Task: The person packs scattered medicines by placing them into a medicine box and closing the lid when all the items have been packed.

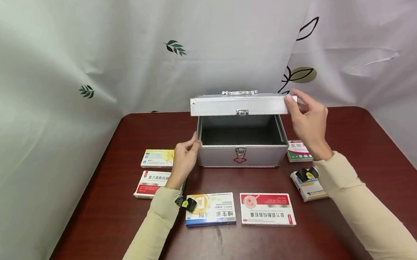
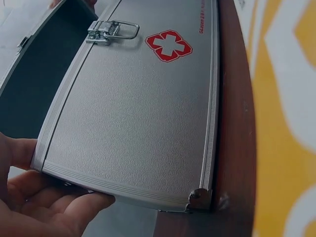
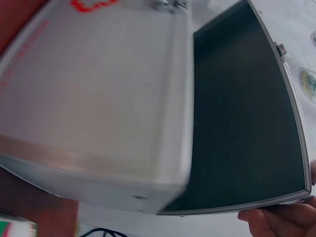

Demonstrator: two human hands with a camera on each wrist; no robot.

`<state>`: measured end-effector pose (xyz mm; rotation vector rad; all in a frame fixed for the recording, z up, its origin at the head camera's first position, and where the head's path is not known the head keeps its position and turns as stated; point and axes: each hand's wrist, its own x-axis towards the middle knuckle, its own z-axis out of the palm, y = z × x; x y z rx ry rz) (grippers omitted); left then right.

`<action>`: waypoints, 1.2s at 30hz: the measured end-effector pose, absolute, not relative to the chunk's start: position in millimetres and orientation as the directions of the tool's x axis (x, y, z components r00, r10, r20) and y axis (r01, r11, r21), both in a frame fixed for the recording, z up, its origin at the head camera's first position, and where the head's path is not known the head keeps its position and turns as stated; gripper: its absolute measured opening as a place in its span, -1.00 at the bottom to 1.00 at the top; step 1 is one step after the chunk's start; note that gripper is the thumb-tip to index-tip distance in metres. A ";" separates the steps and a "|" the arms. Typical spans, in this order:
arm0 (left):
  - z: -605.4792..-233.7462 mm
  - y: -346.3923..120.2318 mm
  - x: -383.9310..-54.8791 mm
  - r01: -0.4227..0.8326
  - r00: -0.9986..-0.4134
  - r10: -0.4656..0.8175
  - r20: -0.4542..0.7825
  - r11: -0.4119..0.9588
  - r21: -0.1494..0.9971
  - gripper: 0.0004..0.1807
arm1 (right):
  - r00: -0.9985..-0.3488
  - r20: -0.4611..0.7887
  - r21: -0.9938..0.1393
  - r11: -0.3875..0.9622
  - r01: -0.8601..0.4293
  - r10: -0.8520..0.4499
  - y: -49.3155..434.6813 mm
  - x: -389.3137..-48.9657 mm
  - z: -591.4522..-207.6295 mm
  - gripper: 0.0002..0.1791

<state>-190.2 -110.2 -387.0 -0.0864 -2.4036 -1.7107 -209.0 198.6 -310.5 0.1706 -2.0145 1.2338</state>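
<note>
The case (image 1: 218, 156) stands on the surface (image 1: 101, 232), before a curtain (image 1: 222, 40). Its lid (image 1: 221, 105) is raised above it. The left hand (image 1: 185, 160) is at the case's left side, the right hand (image 1: 309, 122) at the lid's right end. Left of the case, a rear-left box (image 1: 158, 158) lies behind a front-left box (image 1: 151, 182). Before the case, a middle-left box (image 1: 212, 210) lies beside a middle-right box (image 1: 267, 209). Right of it, a rear-right box (image 1: 297, 150) lies behind a front-right box (image 1: 312, 190).

From high behind the fingers (image 1: 304, 97), the head view looks forward and down, while both wrist views, close beside them, face and share the silver case (image 2: 128, 113).
</note>
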 end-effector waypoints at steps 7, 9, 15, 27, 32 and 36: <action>-389.9 -111.7 -191.5 0.191 -0.974 -0.049 0.219 0.332 0.924 -0.61 | -0.736 0.636 -0.671 0.636 -0.381 0.231 202.4 -237.1 -286.8 -0.57; -390.5 -111.9 -191.5 0.199 -0.973 -0.044 0.227 0.343 0.918 -0.61 | -0.763 0.618 -0.665 0.644 -0.378 0.191 205.2 -245.7 -283.1 -0.54; -389.6 -111.5 -192.8 0.193 -0.976 -0.025 0.217 0.361 0.912 -0.61 | -0.894 0.447 -0.792 0.458 -0.404 -0.017 221.7 -267.6 -281.1 -0.44; -389.4 -111.8 -195.0 0.202 -0.977 -0.002 0.213 0.303 0.931 -0.60 | -0.918 0.283 -0.931 0.153 -0.333 -0.279 241.8 -307.7 -303.1 -0.29; -390.6 -111.0 -195.4 0.181 -0.982 0.006 0.186 0.267 0.947 -0.61 | -0.938 0.232 -0.960 0.095 -0.264 -0.255 241.4 -316.3 -319.4 -0.29; -391.3 -111.8 -195.4 0.172 -0.985 0.011 0.174 0.245 0.954 -0.60 | -0.954 0.207 -0.971 0.076 -0.228 -0.215 239.7 -321.2 -329.5 -0.29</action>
